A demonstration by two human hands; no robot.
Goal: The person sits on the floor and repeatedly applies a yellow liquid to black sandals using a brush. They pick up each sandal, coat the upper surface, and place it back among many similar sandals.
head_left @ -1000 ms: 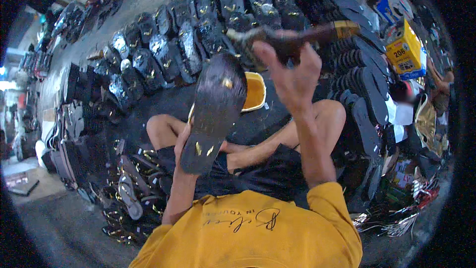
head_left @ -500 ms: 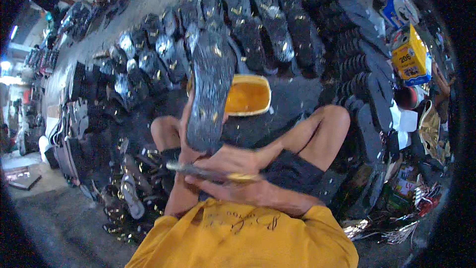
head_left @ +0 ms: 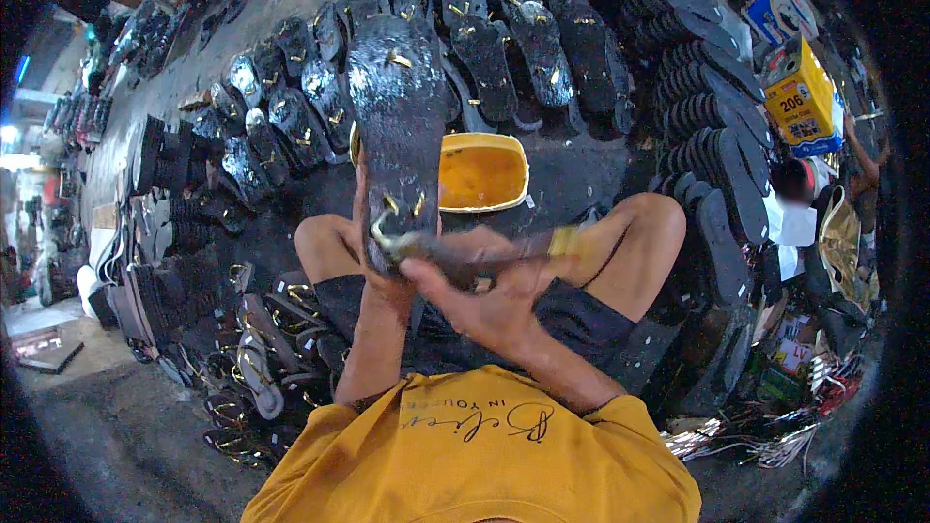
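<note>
My left hand (head_left: 380,276) grips the near end of a black sandal sole (head_left: 399,126), held upright in front of me, shiny with glue and set with small gold pieces. My right hand (head_left: 484,295) holds a brush (head_left: 455,254) with a yellow-ended handle, lying crosswise against the sole's lower end. Just beyond the sole stands a yellow tub (head_left: 481,171) of orange glue on the dark floor. I sit with knees apart, in a yellow shirt.
Rows of glue-coated black soles (head_left: 528,34) lie fanned across the floor ahead. Stacks of soles (head_left: 712,126) stand at right, finished sandals (head_left: 247,368) at lower left. A yellow box (head_left: 801,97) and another person (head_left: 814,223) are at far right.
The sole has risen higher and more upright in my left hand. My right hand, raised with the brush a second ago, dropped low and now lays the brush across the sole's lower end.
</note>
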